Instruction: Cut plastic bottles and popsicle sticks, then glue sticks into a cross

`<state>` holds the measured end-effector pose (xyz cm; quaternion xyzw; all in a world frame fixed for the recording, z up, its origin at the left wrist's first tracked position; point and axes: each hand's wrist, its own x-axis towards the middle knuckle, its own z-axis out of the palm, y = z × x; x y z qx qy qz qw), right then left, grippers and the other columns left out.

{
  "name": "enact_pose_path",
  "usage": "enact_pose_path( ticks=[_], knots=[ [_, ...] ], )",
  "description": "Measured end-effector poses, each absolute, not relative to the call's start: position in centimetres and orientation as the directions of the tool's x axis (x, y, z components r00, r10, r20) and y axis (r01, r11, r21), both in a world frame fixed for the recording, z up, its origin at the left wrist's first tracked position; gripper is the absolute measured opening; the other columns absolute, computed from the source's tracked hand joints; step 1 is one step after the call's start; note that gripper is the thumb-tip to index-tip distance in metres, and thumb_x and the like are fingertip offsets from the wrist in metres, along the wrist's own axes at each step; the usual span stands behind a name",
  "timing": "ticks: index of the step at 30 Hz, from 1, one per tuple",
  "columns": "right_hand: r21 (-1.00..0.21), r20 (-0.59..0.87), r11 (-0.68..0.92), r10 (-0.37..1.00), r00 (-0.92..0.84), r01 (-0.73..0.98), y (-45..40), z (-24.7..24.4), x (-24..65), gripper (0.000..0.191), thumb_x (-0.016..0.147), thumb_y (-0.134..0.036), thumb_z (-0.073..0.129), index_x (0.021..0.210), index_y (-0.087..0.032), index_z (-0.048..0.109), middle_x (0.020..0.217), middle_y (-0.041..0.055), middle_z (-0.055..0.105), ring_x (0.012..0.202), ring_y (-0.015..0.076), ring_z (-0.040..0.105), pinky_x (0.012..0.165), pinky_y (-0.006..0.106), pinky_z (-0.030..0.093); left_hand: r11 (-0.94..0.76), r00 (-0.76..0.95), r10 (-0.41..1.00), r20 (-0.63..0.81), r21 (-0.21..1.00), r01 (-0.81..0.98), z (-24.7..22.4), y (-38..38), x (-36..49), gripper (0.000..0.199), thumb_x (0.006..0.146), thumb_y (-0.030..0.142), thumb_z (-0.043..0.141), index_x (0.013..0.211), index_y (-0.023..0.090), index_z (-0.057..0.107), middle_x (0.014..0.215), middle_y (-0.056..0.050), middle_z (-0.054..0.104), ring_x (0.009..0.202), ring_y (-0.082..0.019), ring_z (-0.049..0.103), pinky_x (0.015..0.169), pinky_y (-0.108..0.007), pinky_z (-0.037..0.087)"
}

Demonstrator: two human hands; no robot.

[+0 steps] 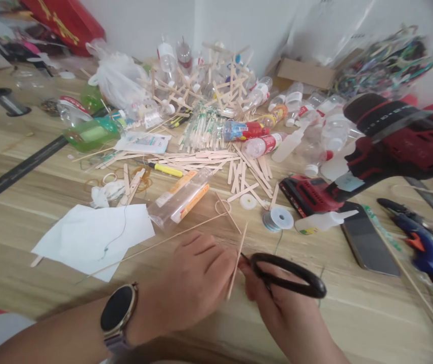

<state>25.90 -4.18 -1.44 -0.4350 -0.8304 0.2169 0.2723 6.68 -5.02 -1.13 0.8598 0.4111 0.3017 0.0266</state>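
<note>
My left hand (197,275), with a round watch on the wrist, is closed around one flat wooden craft stick (241,245). The stick points up and away from me, slightly tilted. My right hand (290,316) is closed on scissors (315,289), whose black handle loop sticks out above the fingers. The dark front end of the scissors is close against the stick. Whether it touches the wood I cannot tell, and the blades are mostly hidden. Just beyond my hands lie a thin wooden skewer (163,237) and another craft stick (228,212).
Ahead are a clear plastic bottle (180,199), a yellow cutter (166,169), a wire spool (280,218) and loose sticks. A red drill (387,146), phone (370,240) and blue glue gun (427,247) stand right. White paper (91,235) lies left. Several bottles crowd the back.
</note>
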Motion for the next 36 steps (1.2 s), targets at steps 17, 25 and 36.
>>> enact_pose_path(
  ticks=[17, 25, 36],
  knots=[
    [-0.892, -0.301, -0.080, 0.839, -0.453, 0.445, -4.9, 0.3, 25.2, 0.036, 0.098, -0.050, 0.041, 0.081, -0.021, 0.055, 0.053, -0.0047, 0.050, 0.051, 0.0125, 0.049, 0.054, 0.024, 0.039, -0.563, 0.306, 0.826, 0.474, 0.717, 0.410, -1.9, -5.0, 6.1, 0.019, 0.094, 0.010, 0.052, 0.104, 0.018, 0.065, 0.104, -0.005, 0.076, 0.098, -0.014, 0.070, 0.088, -0.024, 0.056],
    [-0.652, 0.121, 0.478, 0.832, -0.541, 0.589, -4.5, -1.2, 25.9, 0.027, 0.100, -0.024, 0.041, 0.075, -0.023, 0.053, 0.059, -0.0027, 0.056, 0.049, 0.0121, 0.055, 0.047, 0.022, 0.040, -0.290, 0.275, 0.938, 0.213, 0.916, 0.279, -1.3, -4.6, 6.3, 0.016, 0.093, 0.015, 0.054, 0.083, 0.017, 0.067, 0.080, 0.000, 0.071, 0.076, -0.012, 0.066, 0.071, -0.021, 0.051],
    [-0.463, 0.198, 0.623, 0.766, -0.611, 0.631, -4.1, -1.8, 26.6, 0.022, 0.096, -0.013, 0.041, 0.091, -0.022, 0.060, 0.066, -0.0014, 0.065, 0.053, 0.0135, 0.060, 0.048, 0.023, 0.042, -0.164, 0.306, 0.949, 0.070, 0.942, 0.293, -1.3, -4.3, 6.2, 0.016, 0.094, 0.020, 0.055, 0.080, 0.018, 0.065, 0.075, 0.001, 0.069, 0.071, -0.013, 0.064, 0.066, -0.022, 0.050]
  ],
)
